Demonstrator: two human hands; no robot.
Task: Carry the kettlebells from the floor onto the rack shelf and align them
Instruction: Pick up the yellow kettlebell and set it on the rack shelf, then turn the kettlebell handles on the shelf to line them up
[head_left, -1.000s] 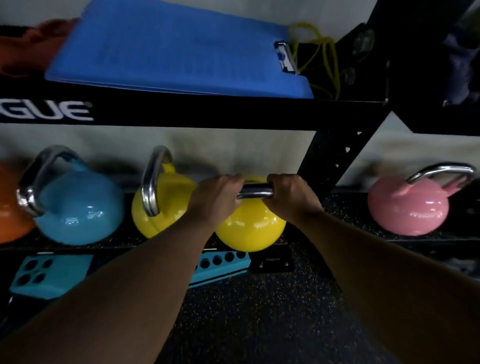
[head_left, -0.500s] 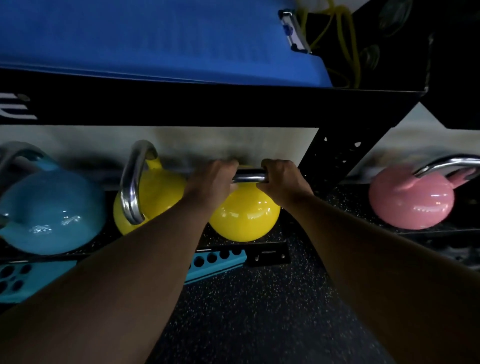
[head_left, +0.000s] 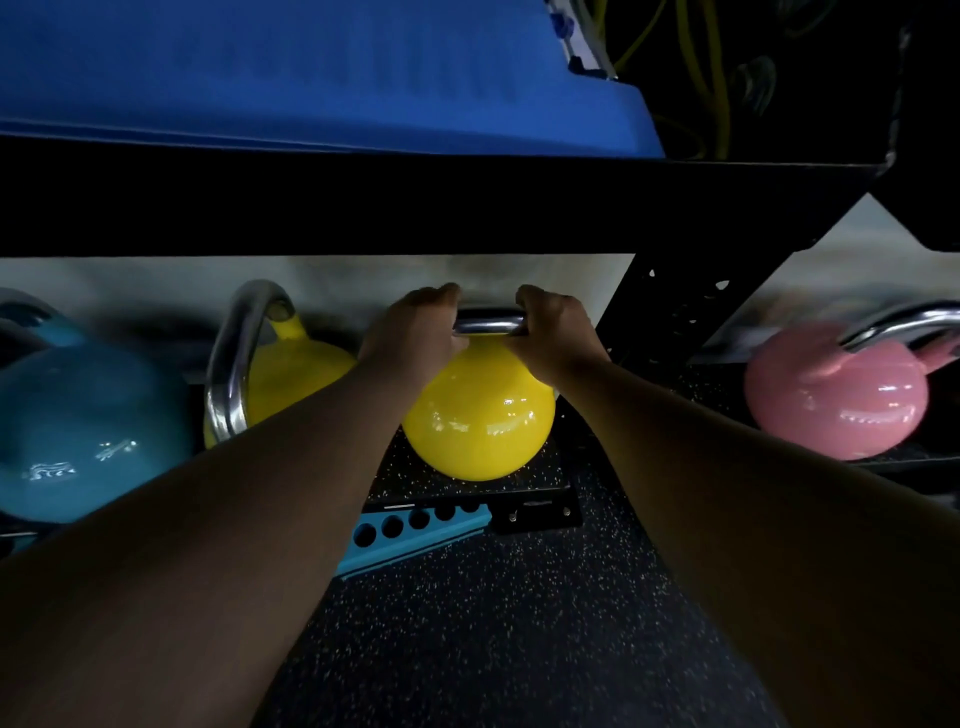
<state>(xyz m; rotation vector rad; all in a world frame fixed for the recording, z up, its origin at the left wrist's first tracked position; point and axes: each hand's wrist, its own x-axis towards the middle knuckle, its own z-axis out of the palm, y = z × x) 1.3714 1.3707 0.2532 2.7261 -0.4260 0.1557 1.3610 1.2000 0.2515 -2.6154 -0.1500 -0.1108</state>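
A shiny yellow kettlebell (head_left: 478, 421) rests on the speckled lower rack shelf (head_left: 524, 475), close to its front edge. Both hands grip its chrome handle: my left hand (head_left: 410, 338) on the left end, my right hand (head_left: 556, 332) on the right end. To its left stands a second yellow kettlebell (head_left: 296, 374) with its chrome handle turned towards me, and a teal kettlebell (head_left: 88, 426) sits further left. A pink kettlebell (head_left: 836, 395) lies on the neighbouring shelf section to the right.
A black upper shelf beam (head_left: 415, 208) hangs low over the kettlebells, with a blue mat (head_left: 311, 73) on top and yellow cord (head_left: 706, 78) beside it. A black perforated rack upright (head_left: 670, 306) stands just right of my right hand. Teal perforated blocks (head_left: 410, 535) lie under the shelf on the speckled floor (head_left: 493, 634).
The view has moved closer and to the right. The yellow kettlebell in both hands has gone further in, over the shelf, and both hands keep their grip.
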